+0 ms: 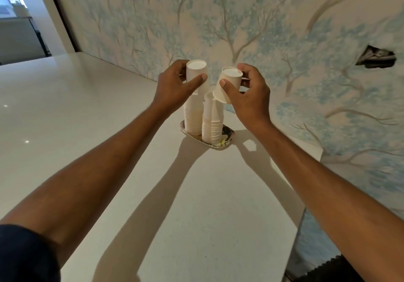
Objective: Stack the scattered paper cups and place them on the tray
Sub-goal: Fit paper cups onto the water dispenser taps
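L grip: L cup (196, 71), base up, is being pinched betw. thumb & fingers of L hand (175, 85).
R grip: R cup (227, 85), base up & tilted, is being grasped betw. thumb & fingers of R hand (247, 91).
L cup pos.: is being held right atop L stack (193, 115); whether seated can't be told.
R cup pos.: is being held just above R stack (213, 126), at 3 o'clock of L cup, near it.
Stacks: both are being borne upright on tray (227, 138); L stack just beside R stack, at its 10 o'clock.
Tray: is being supported by white counter (109, 128), at 12 o'clock ahead of the person, near tree-patterned wall (262, 30).
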